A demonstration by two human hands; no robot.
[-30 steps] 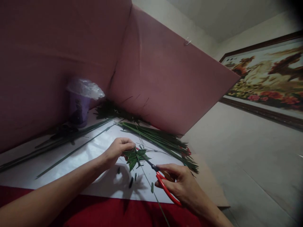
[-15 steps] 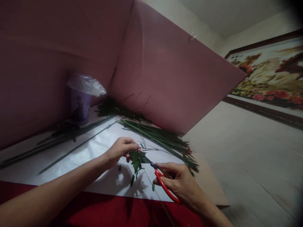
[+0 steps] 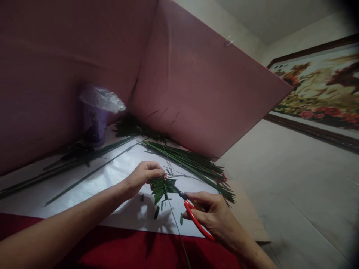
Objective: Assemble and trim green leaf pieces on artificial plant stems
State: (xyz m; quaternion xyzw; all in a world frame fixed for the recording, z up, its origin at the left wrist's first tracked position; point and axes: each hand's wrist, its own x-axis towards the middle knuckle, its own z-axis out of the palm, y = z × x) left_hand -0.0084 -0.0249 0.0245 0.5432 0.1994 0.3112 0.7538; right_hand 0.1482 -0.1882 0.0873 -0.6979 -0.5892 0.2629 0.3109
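Observation:
My left hand pinches a small bundle of woven green leaf strips with jagged, star-like ends; a bit of red shows at its fingertips. My right hand is wrapped round the red handles of a pair of scissors. The dark blades reach up and left to the bundle, their tips among the leaves; whether they are parted I cannot tell. One long thin strand hangs from the bundle down over the front edge. Small green offcuts lie on the white surface below.
A sheaf of long green leaves lies right of centre, more long leaves at left. Dark green foliage is heaped in the back corner. A purple container with clear plastic on top stands at left. Pink panels enclose the back.
The leaf bundle has turned slightly in my left hand, and its hanging strand has swung to the left. The right hand with the scissors has barely moved.

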